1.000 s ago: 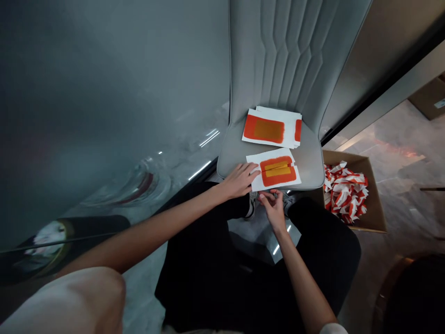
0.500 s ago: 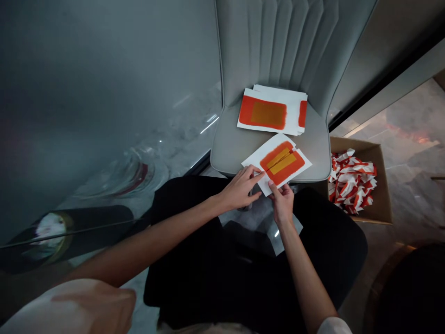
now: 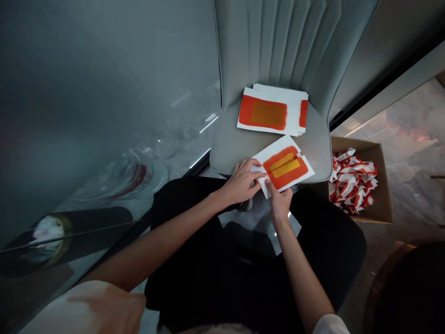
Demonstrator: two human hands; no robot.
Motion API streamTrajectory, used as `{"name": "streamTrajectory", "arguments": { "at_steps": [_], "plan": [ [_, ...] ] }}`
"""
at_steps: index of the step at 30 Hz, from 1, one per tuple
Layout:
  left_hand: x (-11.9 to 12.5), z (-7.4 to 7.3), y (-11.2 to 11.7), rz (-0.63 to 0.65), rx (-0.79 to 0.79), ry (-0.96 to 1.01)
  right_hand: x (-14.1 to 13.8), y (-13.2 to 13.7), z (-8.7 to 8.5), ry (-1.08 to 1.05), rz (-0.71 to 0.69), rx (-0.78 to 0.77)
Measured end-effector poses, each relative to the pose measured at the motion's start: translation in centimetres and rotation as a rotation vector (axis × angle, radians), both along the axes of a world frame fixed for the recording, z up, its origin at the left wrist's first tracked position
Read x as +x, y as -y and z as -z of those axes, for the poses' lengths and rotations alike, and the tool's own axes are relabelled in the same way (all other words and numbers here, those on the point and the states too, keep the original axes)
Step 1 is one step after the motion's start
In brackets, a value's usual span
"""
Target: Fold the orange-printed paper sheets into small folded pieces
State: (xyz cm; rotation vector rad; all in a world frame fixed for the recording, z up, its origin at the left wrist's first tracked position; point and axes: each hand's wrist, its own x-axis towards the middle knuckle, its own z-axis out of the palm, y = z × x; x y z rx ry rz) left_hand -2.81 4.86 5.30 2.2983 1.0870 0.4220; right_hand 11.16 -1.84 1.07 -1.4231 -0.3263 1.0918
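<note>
1. Where the scene begins at far left, a dark cylindrical container with a gold-toned rim shows a whitish content at its mouth, too blurred to make out
2. Next comes the left hand, its fingers laid over the left corner of a white sheet; whether this grip also pinches from underneath, I cannot tell
3. Beyond the hands stands a grey chair, its back ribbed with vertical seams
4. On the far part of the seat lies a stack of sheets, the top one white with an orange block around a brownish panel
5. The held sheet sits at the seat's near edge, tilted up to the right, with an orange block, a yellow panel, a dark line through both and a small notch at its right edge
6. The right hand has its grip closed on the near edge of that sheet, thumb on top
7. At right, near the chair, a cardboard box holds many red-and-white folded pieces
</note>
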Motion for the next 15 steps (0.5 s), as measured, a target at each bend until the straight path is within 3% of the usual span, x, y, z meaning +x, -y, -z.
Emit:
{"name": "streamTrajectory", "arguments": {
  "at_steps": [3, 9, 12, 15],
  "plan": [
    [-0.6, -0.3, -0.5, -0.029, -0.061, 0.051, 0.3, 0.2, 0.2, -0.025, -0.034, -0.019],
    [-1.9, 0.5, -1.2, -0.327, -0.099, 0.246, 2.4, 1.3, -0.2, -0.078, -0.228, -0.060],
    [-2.1, 1.1, -0.5, -0.352, -0.249, 0.280, 3.9, 1.7, -0.8, -0.105, -0.308, -0.043],
    [-1.7, 1.4, 0.4, -0.370, -0.533, 0.426, 4.7, 1.9, -1.4, -0.116, -0.416, 0.006]
  ]
}}
